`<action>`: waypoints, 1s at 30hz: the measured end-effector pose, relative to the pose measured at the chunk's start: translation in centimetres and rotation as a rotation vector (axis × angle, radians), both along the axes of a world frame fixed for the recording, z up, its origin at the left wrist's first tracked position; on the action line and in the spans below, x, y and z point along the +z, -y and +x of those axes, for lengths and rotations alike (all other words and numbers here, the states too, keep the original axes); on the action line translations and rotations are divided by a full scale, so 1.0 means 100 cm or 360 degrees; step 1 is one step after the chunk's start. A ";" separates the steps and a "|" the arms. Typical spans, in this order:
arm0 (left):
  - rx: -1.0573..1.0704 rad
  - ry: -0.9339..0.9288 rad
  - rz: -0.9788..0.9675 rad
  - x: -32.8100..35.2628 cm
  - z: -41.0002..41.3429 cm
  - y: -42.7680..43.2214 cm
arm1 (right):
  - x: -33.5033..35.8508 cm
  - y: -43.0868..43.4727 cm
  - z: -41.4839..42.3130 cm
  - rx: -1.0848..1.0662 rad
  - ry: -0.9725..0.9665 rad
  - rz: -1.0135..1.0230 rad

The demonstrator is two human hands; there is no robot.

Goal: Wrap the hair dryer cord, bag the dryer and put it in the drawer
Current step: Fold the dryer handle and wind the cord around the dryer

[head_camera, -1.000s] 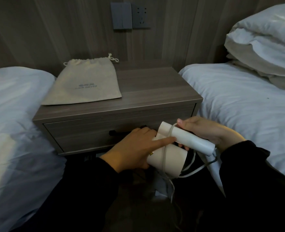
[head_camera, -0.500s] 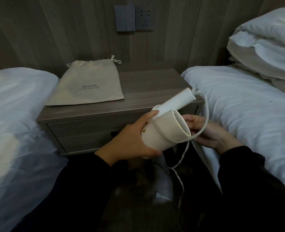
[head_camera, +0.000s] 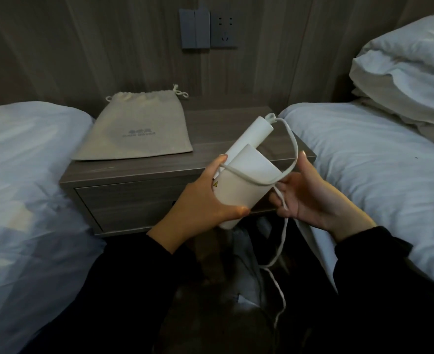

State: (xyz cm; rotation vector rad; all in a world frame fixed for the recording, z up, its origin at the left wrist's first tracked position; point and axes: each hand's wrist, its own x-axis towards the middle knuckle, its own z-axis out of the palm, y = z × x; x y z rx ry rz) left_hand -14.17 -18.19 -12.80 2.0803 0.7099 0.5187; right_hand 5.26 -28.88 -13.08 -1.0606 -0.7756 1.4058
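Note:
My left hand (head_camera: 202,200) grips the barrel of a white folded hair dryer (head_camera: 244,178), held up in front of the nightstand. Its handle points up and away. The white cord (head_camera: 291,143) leaves the handle's end, loops down across the barrel and runs through my right hand (head_camera: 310,198), which pinches it just right of the dryer. The rest of the cord hangs down to the floor. A beige drawstring bag (head_camera: 136,127) lies flat on the nightstand's top. The drawer (head_camera: 124,200) below is closed.
The wooden nightstand (head_camera: 236,123) stands between two white beds, one bed (head_camera: 24,187) on the left and one bed (head_camera: 376,169) on the right with stacked pillows (head_camera: 404,67). A switch and socket (head_camera: 208,28) sit on the wood wall behind.
The dryer has been lifted from low by the drawer, its handle swung upward. The cord now crosses the barrel as a loop, and my right hand has shifted from the handle to the cord.

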 end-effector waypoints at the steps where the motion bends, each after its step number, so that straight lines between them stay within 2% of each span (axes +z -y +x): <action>1: 0.0008 -0.0007 -0.0006 0.000 0.000 0.000 | -0.001 0.000 -0.002 0.0019 -0.0019 0.0038; 12: 0.0054 0.0091 -0.0109 -0.002 0.003 0.005 | -0.021 -0.006 -0.018 -0.0116 -0.0401 0.0361; 18: 0.0087 0.0021 -0.0077 0.003 0.002 0.003 | -0.019 -0.009 -0.023 -0.0175 -0.0383 0.0171; 20: 0.0116 0.0070 -0.0131 0.007 0.003 0.000 | -0.011 -0.007 -0.027 -0.0210 -0.0083 0.0051; 23: 0.0100 0.0073 -0.0182 0.012 0.002 -0.003 | -0.004 -0.007 -0.028 -0.0307 0.0721 0.0023; 25: 0.0084 0.0034 -0.0184 0.016 -0.001 -0.004 | 0.000 -0.005 -0.029 -0.0330 0.1128 -0.0036; 27: 0.0100 -0.0036 -0.0126 0.020 -0.005 -0.003 | 0.005 0.000 -0.029 -0.0277 0.1287 -0.0097; 30: 0.0152 -0.0161 0.0044 0.026 -0.007 0.000 | 0.019 0.007 -0.031 -0.0110 0.1291 -0.0180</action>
